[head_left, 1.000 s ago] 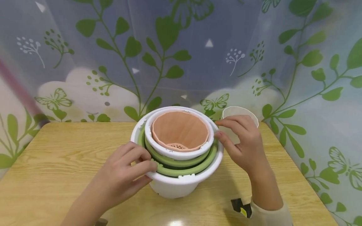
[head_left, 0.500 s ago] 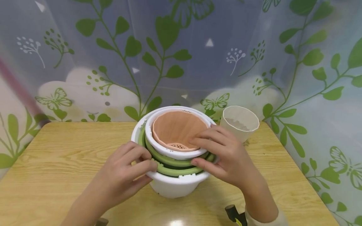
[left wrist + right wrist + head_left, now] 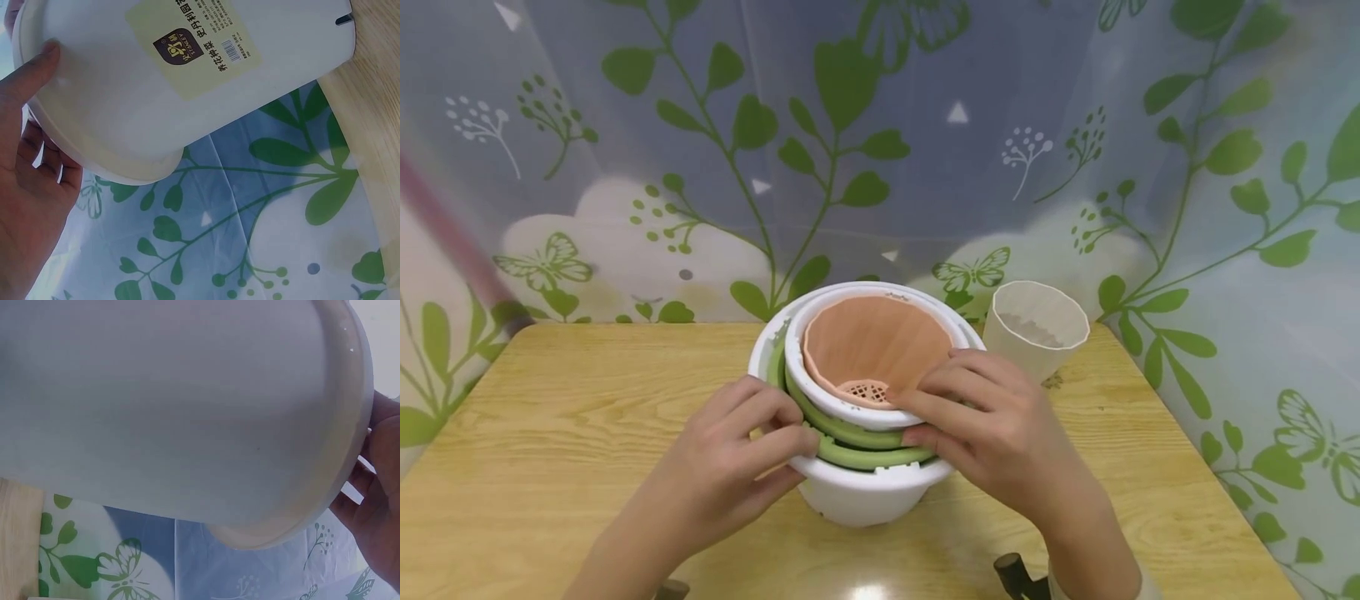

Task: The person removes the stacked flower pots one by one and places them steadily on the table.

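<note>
In the head view, a stack of nested plant pots stands mid-table. The large white pot is outermost, with green pots inside it. Within those sit a smaller white pot and an orange pot with a mesh bottom. My left hand grips the large pot's rim at the near left; the left wrist view shows that pot's label. At the near right, my right hand pinches the smaller white pot's rim, index fingertip over the orange pot's edge, thumb below against the green.
A cream pot with a wavy rim stands behind the right hand, near the table's back right. The wooden table meets a leaf-patterned curtain at the back. A black object shows by the right wrist.
My right hand has left the stack's far right side, come left and nearer, and taken the smaller white pot's rim. That pot and the orange one have tipped slightly. The left hand stays put.
</note>
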{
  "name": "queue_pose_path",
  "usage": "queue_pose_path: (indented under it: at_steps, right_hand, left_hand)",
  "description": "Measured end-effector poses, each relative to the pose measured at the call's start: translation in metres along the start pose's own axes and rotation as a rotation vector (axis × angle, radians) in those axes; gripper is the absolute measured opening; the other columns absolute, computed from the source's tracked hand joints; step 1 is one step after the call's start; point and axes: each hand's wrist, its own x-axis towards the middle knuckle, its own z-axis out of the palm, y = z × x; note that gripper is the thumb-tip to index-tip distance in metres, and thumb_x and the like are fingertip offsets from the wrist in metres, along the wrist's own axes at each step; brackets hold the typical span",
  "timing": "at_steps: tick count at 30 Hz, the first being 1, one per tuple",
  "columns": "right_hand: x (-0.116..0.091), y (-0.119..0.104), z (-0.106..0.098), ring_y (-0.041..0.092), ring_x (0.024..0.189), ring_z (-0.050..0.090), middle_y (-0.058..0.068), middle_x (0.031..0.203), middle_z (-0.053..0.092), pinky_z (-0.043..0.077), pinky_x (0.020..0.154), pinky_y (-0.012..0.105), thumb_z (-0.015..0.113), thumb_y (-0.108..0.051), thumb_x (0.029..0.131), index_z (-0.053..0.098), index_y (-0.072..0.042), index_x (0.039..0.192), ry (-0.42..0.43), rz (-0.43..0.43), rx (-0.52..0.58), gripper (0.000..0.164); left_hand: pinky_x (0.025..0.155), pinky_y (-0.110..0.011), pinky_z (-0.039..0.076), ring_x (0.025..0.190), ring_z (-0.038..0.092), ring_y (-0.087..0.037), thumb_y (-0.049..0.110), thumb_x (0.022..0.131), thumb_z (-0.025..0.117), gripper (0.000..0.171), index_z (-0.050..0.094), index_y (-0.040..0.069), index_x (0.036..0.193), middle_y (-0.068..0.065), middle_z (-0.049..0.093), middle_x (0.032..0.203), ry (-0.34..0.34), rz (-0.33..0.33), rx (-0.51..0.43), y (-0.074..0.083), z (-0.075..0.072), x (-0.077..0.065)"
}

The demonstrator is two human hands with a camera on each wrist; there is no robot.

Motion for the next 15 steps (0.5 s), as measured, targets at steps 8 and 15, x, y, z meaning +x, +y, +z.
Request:
queue_pose_path:
  at_steps: [8, 15]
  right_hand:
    - [0.001, -0.008, 0.0, 0.021, 0.089, 0.064, 0.0, 0.094, 0.07, 0.051, 0.084, 0.034, 0.068, -0.031, 0.095, 0.076, -0.011, 0.107, -0.005, 0.026, -0.016, 0.024]
    - [0.002, -0.011, 0.007, 0.018, 0.089, 0.061, -0.001, 0.1, 0.069, 0.047, 0.085, 0.034, 0.062, -0.032, 0.099, 0.072, -0.01, 0.114, -0.031, 0.107, -0.012, 0.028]
  left_hand:
    - [0.078, -0.028, 0.044, 0.087, 0.054, -0.019, 0.032, 0.103, 0.055, 0.025, 0.068, 0.017, 0.088, 0.002, 0.059, 0.092, 0.012, -0.015, -0.005, 0.002, 0.0, 0.003]
    - [0.079, -0.028, 0.044, 0.088, 0.054, -0.018, 0.031, 0.102, 0.057, 0.022, 0.067, 0.018, 0.088, 0.002, 0.059, 0.092, -0.006, -0.022, -0.006, 0.002, -0.002, 0.001]
